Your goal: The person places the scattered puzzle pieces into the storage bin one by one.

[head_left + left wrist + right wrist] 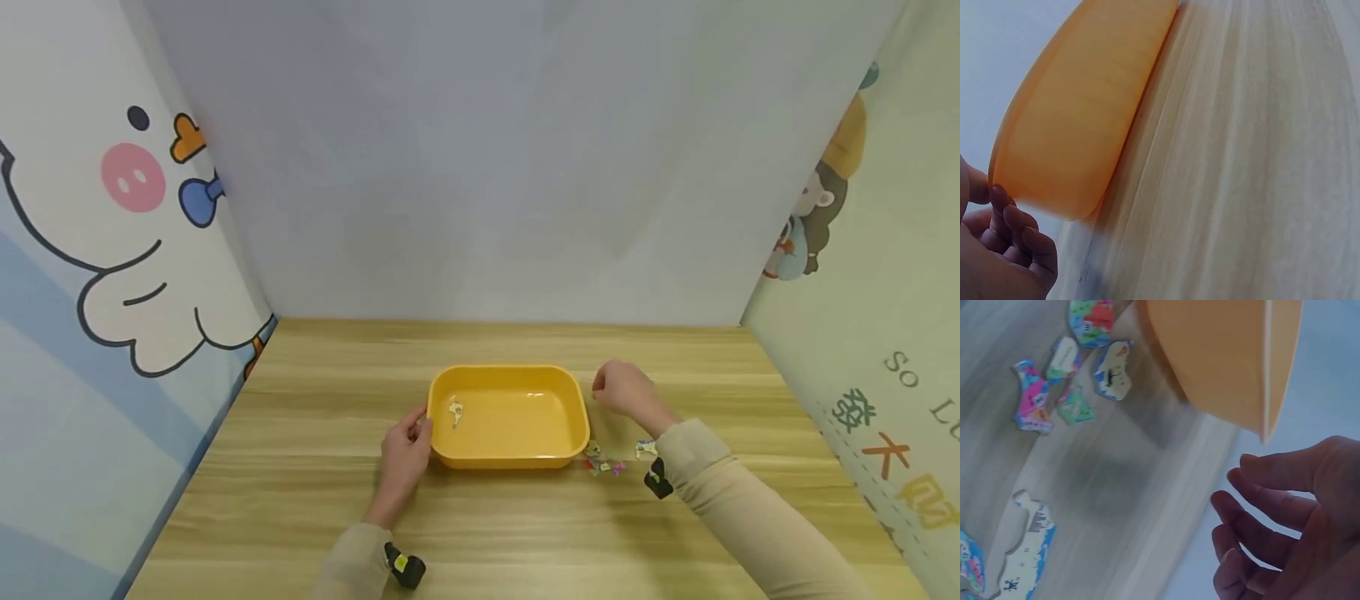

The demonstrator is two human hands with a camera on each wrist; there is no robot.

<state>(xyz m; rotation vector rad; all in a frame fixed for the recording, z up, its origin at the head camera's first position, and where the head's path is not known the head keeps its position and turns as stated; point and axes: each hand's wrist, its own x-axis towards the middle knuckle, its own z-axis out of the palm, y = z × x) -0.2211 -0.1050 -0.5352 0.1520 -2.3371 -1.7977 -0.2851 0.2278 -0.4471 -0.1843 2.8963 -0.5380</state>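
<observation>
A plain pale-grey backdrop (480,167) hangs at the rear, flanked by two printed panels: a left panel (67,200) with a cartoon duck and a right panel (885,292) with lettering and a cartoon figure. One wood-grain table (322,408) lies between. On it sits one glossy yellow plastic tub (502,462), rectangular, round-cornered, its walls flaring upward. The left hand (405,448) pinches the tub's left edge between thumb and fingers. The right hand (628,390) hangs just beside the tub's right end, fingers loosely bent and slightly spread.

At least eight flat, irregular puzzle pieces show. One cream piece (456,410) lies inside the tub, near its left end. Seven are on the table to the tub's right: a long cream-and-blue piece (1036,547), a red-and-green piece (1092,325), a pink piece (1033,397), a yellowish blue-edged piece (1113,372), a pink-and-blue piece (971,559) cut off by the right wrist view, a whitish piece (1064,359) and a small green piece (1075,405).
</observation>
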